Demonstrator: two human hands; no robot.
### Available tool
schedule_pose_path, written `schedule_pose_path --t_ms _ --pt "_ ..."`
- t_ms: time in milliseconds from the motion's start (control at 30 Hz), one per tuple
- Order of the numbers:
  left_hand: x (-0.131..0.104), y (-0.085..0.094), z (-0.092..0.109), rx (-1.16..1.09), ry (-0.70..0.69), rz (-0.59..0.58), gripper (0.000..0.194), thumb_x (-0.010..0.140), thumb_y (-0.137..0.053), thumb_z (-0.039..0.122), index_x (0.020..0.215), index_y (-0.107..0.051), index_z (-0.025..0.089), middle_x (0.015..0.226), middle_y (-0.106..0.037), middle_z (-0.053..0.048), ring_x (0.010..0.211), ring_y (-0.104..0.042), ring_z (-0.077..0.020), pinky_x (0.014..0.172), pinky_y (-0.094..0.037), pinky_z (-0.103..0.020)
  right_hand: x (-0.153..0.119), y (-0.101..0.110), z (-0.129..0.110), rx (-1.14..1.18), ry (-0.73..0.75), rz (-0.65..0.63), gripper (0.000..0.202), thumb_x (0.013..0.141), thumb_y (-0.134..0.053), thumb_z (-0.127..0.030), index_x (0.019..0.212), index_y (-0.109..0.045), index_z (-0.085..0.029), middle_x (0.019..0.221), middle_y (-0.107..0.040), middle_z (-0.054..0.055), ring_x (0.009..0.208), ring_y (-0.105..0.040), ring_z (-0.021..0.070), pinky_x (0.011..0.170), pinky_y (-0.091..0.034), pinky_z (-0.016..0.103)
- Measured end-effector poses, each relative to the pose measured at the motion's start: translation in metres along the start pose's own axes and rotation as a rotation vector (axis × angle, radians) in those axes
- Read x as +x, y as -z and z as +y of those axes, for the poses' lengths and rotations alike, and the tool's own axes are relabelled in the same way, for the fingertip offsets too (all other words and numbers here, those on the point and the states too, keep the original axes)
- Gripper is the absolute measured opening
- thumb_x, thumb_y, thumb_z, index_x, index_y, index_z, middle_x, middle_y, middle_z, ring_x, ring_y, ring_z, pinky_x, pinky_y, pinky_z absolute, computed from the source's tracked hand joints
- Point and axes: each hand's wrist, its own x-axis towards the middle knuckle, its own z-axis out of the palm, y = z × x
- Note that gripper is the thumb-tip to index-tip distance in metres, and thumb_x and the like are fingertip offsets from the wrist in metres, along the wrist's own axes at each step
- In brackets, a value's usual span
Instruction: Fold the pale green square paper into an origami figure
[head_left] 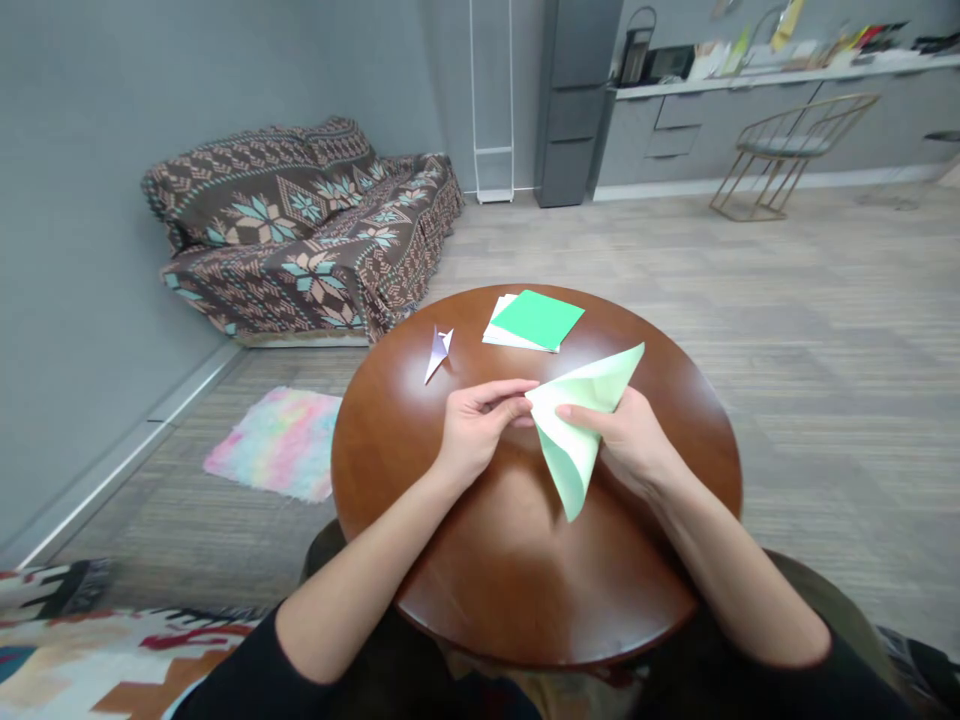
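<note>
A pale green sheet of paper (574, 440), folded over into a triangle with a curling lower part, is held above the round table. My right hand (634, 435) grips it from the right, thumb across its front and the other fingers hidden behind. At the paper's left corner, the thumb and fingers of my left hand (487, 420) are pinched together. Beyond my left hand, a small folded paper piece (439, 352), white and purple, stands on the table. Farther back lies a green sheet (541, 318) on top of white sheets (501, 333).
The brown round table (525, 580) has a glossy top. A sofa under a patterned cover (300, 230) stands back left, near a fluffy pastel rug (277, 440). A gold-framed chair (784, 150) is in front of the kitchen counter (712, 130).
</note>
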Motion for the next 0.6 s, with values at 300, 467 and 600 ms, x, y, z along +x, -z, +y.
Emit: schedule_pose_path --t_ms 300,467,600 --pt "0.0 -0.0005 -0.0005 -0.021 -0.004 -0.011 0.019 0.074 -0.083 0.029 0.091 -0.082 0.021 0.089 -0.08 -0.004 0.078 -0.076 -0.0194 0.07 -0.067 -0.028 0.0007 0.0022 0.002 -0.033 0.025 0.02 0.039 0.061 -0.092 -0.025 0.095 -0.076 -0.015 0.098 -0.079 0.009 0.086 -0.072 0.0261 0.08 -0.058 0.039" --pt "0.0002 0.0002 -0.0008 -0.007 0.013 -0.003 0.023 0.072 -0.084 0.031 0.092 -0.082 0.02 0.09 -0.08 -0.006 0.078 -0.076 -0.0212 0.071 -0.067 -0.031 0.0008 0.001 0.0015 -0.028 0.027 0.021 0.04 0.06 -0.093 -0.026 0.094 -0.075 -0.015 0.097 -0.079 0.009 0.086 -0.073 0.027 0.08 -0.059 0.04" --pt "-0.0001 -0.0006 0.0009 0.001 0.019 -0.003 0.024 0.072 -0.084 0.032 0.092 -0.082 0.019 0.09 -0.08 -0.005 0.079 -0.076 -0.0208 0.071 -0.066 -0.03 0.0017 0.001 0.0018 -0.053 0.03 0.038 0.041 0.059 -0.093 -0.027 0.094 -0.074 -0.015 0.096 -0.079 0.009 0.086 -0.073 0.0278 0.079 -0.058 0.04"
